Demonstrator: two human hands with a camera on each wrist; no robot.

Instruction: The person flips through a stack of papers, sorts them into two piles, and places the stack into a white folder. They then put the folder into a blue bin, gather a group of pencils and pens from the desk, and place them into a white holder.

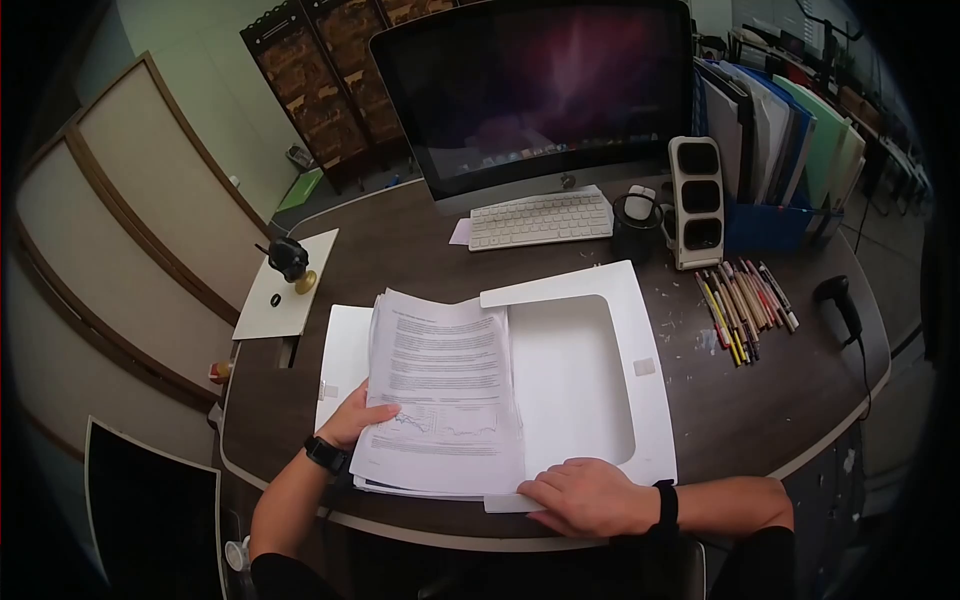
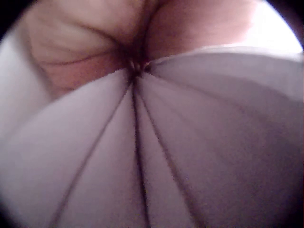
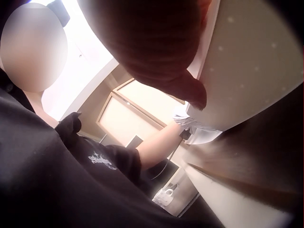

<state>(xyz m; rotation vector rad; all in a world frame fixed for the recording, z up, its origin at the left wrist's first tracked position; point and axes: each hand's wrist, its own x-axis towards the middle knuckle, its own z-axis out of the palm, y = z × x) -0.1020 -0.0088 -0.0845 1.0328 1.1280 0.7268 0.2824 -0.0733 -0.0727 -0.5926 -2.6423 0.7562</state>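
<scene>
A thick stack of printed papers [image 1: 450, 350] lies over the left part of a white cardboard folder [image 1: 652, 420] with a large rounded cutout. My left hand [image 1: 352, 415] grips the stack at its lower left edge, thumb on the top sheet beside a printed chart. Close up in the left wrist view, the sheets [image 2: 228, 142] separate into layers that meet at the hand. At the folder's near edge, my right hand [image 1: 590, 495] pinches the white border by the stack's lower right corner. The right wrist view shows the thumb [image 3: 192, 92] against the folder's underside [image 3: 251, 61].
Behind the folder stand a keyboard [image 1: 540, 218], a monitor [image 1: 540, 90] and a black mesh cup [image 1: 637, 235]. To the right lie several pencils [image 1: 742, 310] and a black handheld device [image 1: 842, 305]. A white board [image 1: 265, 315] with a small black object is at the left.
</scene>
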